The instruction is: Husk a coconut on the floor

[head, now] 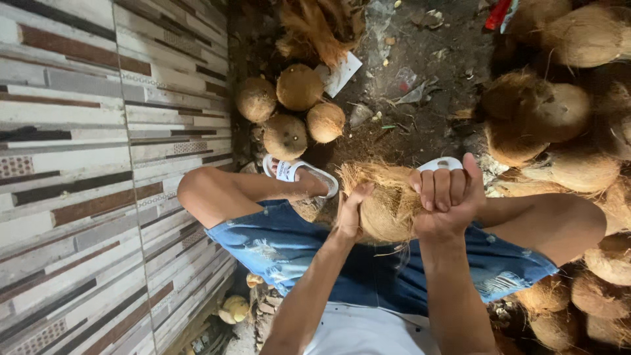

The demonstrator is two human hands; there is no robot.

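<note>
Tan-brown fibrous coconut [388, 204], faded blue ripped denim shorts [282, 246], white sandals [299, 172], brown-grey-white striped wall tiles [92, 164]

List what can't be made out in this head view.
- Underside of the coconut: hidden by the left hand and right hand.
- Right palm: closed around husk fibres.
- Heap of coconuts: cut off by the right edge.
- Red object: cut off by the top edge.
- Litter on the ground: too small to identify.
</note>
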